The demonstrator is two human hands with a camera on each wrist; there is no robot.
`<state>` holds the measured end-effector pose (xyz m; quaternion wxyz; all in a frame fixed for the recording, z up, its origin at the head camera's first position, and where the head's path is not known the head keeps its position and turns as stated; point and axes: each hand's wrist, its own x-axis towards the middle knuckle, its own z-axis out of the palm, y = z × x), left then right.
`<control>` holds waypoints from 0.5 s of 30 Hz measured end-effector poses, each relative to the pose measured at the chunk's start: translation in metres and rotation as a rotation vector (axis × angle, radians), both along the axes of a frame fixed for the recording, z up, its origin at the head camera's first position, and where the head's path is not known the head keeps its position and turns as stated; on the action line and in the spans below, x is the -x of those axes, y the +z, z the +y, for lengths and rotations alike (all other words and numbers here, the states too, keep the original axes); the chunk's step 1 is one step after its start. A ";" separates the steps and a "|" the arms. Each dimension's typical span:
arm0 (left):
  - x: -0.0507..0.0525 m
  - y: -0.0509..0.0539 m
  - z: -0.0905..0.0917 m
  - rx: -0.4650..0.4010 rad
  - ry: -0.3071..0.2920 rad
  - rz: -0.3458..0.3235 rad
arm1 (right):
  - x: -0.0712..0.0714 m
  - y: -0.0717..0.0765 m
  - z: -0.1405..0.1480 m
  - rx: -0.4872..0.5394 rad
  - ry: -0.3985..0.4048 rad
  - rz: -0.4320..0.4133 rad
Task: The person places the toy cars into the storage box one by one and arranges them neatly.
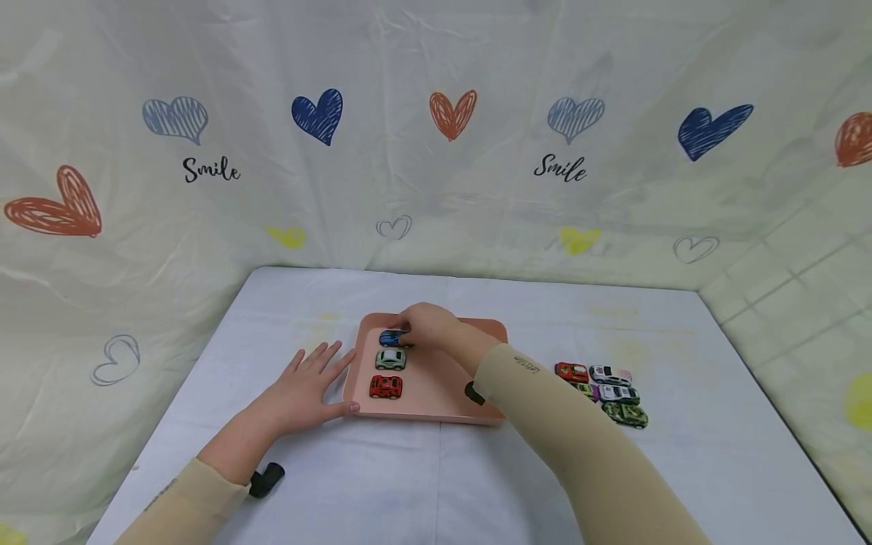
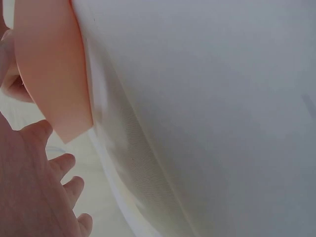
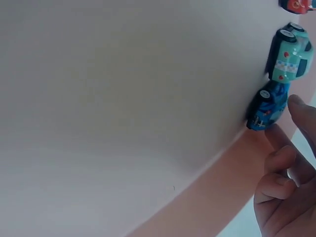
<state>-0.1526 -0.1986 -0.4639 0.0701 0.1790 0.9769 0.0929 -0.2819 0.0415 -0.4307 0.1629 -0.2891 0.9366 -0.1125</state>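
A pink tray [image 1: 436, 390] lies on the table with three toy cars in a column along its left side. Nearest the far rim is a blue toy car [image 1: 389, 337], which my right hand [image 1: 431, 327] pinches between thumb and forefinger; the right wrist view shows the same blue car [image 3: 268, 108] at those fingertips. Right beside it stands a pale green toy car [image 1: 390, 359]. A red toy car [image 1: 385, 387] sits a little apart, closer to the front rim. My left hand [image 1: 303, 393], fingers spread, touches the tray's left edge.
Several more toy cars, among them a camouflage-green one [image 1: 625, 414] and a red one [image 1: 571, 372], cluster on the table right of the tray. A white cloth [image 1: 381, 484] covers the table. Behind it hangs a sheet [image 1: 436, 182] printed with hearts.
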 end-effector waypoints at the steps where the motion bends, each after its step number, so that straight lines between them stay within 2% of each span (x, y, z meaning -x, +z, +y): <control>1: 0.000 0.000 0.000 -0.002 0.000 0.001 | 0.001 0.000 0.001 0.009 -0.004 0.003; 8: 0.004 -0.011 -0.003 -0.015 0.004 0.017 | 0.001 0.005 0.007 0.064 -0.016 0.011; 15: 0.005 -0.014 -0.003 -0.016 0.016 0.022 | -0.005 0.018 0.025 0.155 -0.084 -0.016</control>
